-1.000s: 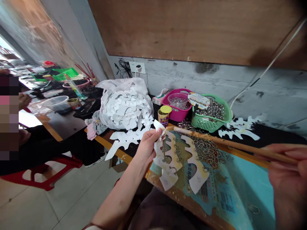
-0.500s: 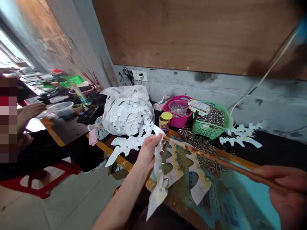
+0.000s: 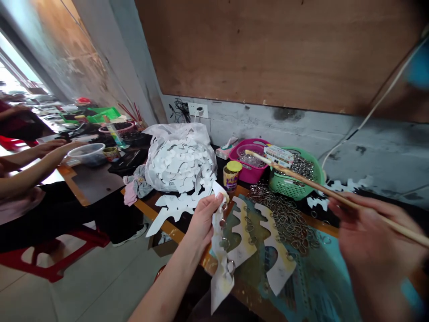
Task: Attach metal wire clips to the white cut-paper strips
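My left hand [image 3: 205, 214] pinches the top of a white cut-out strip [image 3: 221, 273], which hangs down with several metal rings along it. In my right hand [image 3: 378, 232] is a long wooden stick [image 3: 301, 179], its pale tip raised in front of the pink basket and apart from the strip. Two more cut-out strips, a nearer one [image 3: 246, 243] and one to its right [image 3: 279, 250], lie on the table with rings and yellowish smears on them. Loose metal rings [image 3: 284, 210] are heaped behind these strips.
A yellow-lidded tin [image 3: 231, 176], a pink basket [image 3: 246, 172] and a green basket [image 3: 288, 185] of rings stand at the back. A plastic bag [image 3: 181, 156] bulges with white cut-outs. At left, a co-worker's arms [image 3: 36, 167] reach near a clear tub [image 3: 86, 154].
My right hand has lifted the stick, and its tip has left the top of the strip. The left hand still holds the strip, nearly in place.
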Available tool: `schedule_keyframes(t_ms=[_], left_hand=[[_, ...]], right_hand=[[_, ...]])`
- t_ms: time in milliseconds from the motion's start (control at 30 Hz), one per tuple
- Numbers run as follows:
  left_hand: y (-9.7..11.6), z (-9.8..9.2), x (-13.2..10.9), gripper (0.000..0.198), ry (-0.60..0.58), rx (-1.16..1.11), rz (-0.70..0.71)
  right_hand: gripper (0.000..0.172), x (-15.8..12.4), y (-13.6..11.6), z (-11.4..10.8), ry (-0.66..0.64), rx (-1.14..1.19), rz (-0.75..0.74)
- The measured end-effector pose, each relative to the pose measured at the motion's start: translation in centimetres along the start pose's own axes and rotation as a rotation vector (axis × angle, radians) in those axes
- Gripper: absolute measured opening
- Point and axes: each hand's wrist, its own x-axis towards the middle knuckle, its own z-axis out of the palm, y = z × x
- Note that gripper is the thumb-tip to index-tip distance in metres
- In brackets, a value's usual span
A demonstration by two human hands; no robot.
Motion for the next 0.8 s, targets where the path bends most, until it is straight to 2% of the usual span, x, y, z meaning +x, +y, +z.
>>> schedule_keyframes(t_ms=[67,133,200,333,467,600,700,767,800], left_hand=[[0.0,-0.3,-0.3,0.038,0.008,0.006,0.001],[-0.1,-0.6,-0.4,0.038,0.026,0.013,-0.003],[-0.2,-0.9,-0.5,0.038,0.053,0.012,-0.007],[-0.2,-1.3,-0.4,0.037,0.089,0.009,-0.003],[-0.5,-1.4,-0.4,0.038,0.094,0.081,0.043],[-1.1,-1.4,-0.4,0.039,0.079,0.227,0.120],[-1.4,-1.1,-0.6,0.040,0.098,0.357,0.180],[-1.5,-0.7,-0.8,0.043,0.118,0.475,0.235],[-1.5,-0.5,-1.0,0.046,0.124,0.539,0.268]], right_hand=[[0.009,-0.3,1.6,3.5,-0.049,0.212,0.217],[0.015,-1.1,3.6,6.8,-0.131,0.348,0.429],[0.017,-2.2,5.8,9.5,-0.160,0.444,0.584],[0.011,-4.1,9.2,12.8,-0.081,0.536,0.822],[0.010,-4.9,10.8,13.9,-0.055,0.545,0.907],[0.019,-5.4,10.7,13.8,-0.100,0.519,0.995],[0.030,-6.2,8.9,12.7,-0.154,0.479,1.049],[0.035,-6.8,6.8,11.5,-0.266,0.429,1.011],[0.036,-7.0,5.5,10.8,-0.385,0.370,0.927]])
